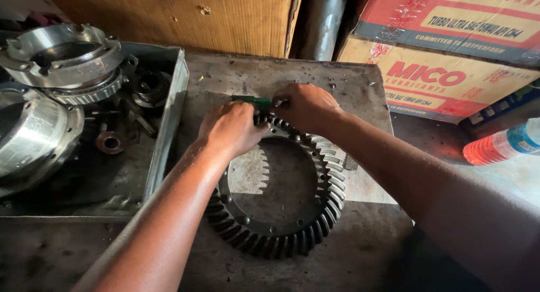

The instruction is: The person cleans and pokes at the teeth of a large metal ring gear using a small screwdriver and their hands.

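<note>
Ring gear lies flat on steel bench, far rim under both hands: left hand curled on teeth, right hand closed round green-handled tool btwn fingertips; tool best kept steady w/ gear pinned against slip.

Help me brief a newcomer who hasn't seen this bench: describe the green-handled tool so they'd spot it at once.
Start at the grey metal bench and the big toothed ring gear lying flat on it. At the gear's far edge, the left hand and right hand meet; the green-handled tool lies between them. It is the only green thing among grey steel parts.
</note>
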